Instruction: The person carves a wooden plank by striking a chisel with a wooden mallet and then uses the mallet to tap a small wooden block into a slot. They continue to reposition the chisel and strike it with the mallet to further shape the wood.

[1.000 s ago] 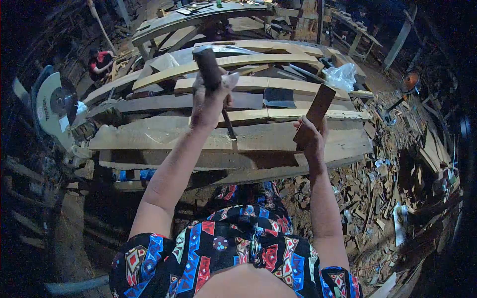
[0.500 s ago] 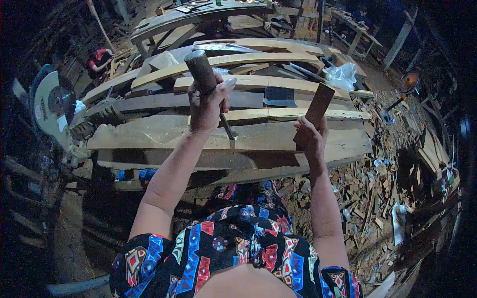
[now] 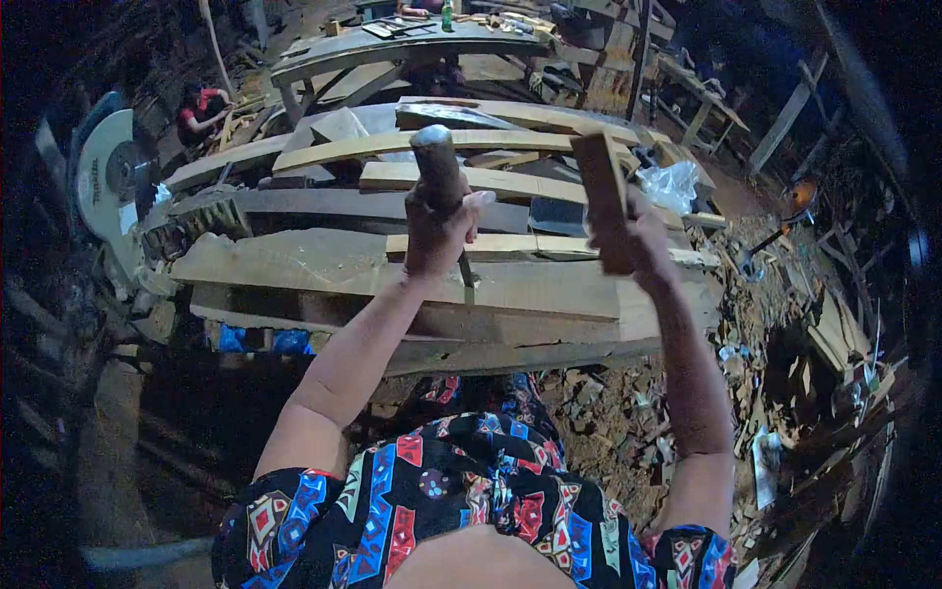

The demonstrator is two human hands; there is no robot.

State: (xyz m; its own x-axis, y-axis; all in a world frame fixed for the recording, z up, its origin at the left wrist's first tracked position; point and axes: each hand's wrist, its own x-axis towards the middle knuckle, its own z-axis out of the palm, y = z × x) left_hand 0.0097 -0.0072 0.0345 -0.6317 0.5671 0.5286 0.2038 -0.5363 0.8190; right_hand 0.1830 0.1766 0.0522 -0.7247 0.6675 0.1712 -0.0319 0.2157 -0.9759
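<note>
My left hand (image 3: 437,240) is wrapped around the thick handle of a chisel (image 3: 437,169), its top end pale and rounded. The narrow blade points down, its tip at the near wooden plank (image 3: 324,275). A flat rectangular block of brown wood (image 3: 601,182) is in the closed grip of my right hand (image 3: 636,240). It is held raised to the right of the chisel, apart from it. Some of my right fingers are hidden behind the block.
Several curved wooden pieces (image 3: 334,147) lie beyond the plank, with a plastic bag (image 3: 670,187) at their right. A circular saw (image 3: 110,187) stands at the left. Wood scraps (image 3: 628,422) cover the ground. A person (image 3: 201,113) crouches at the far left, near a table (image 3: 412,47).
My right hand has lifted the wooden block upward and turned it so it leans left. The chisel stays upright on the plank, while the whole view has shifted slightly.
</note>
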